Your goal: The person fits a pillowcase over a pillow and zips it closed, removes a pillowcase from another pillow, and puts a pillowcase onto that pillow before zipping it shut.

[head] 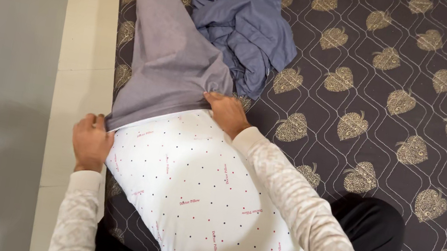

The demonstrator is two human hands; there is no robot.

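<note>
While the dark bedspread with its gold leaf pattern covers most of the scene, a white dotted pillow lies along its left edge, its near end towards the person's black trousers. A grey pillowcase covers the pillow's far end, its open hem stretched across the pillow's width. The right hand has its fingers curled shut on the hem at the right side; the left hand pinches the same hem at the left corner, by the cream bed frame. Judging from this, the step in hand is working the case along the pillow, most of which is bare. The next move likely calls for both grips to stay even. A crumpled blue cloth lies beyond.
</note>
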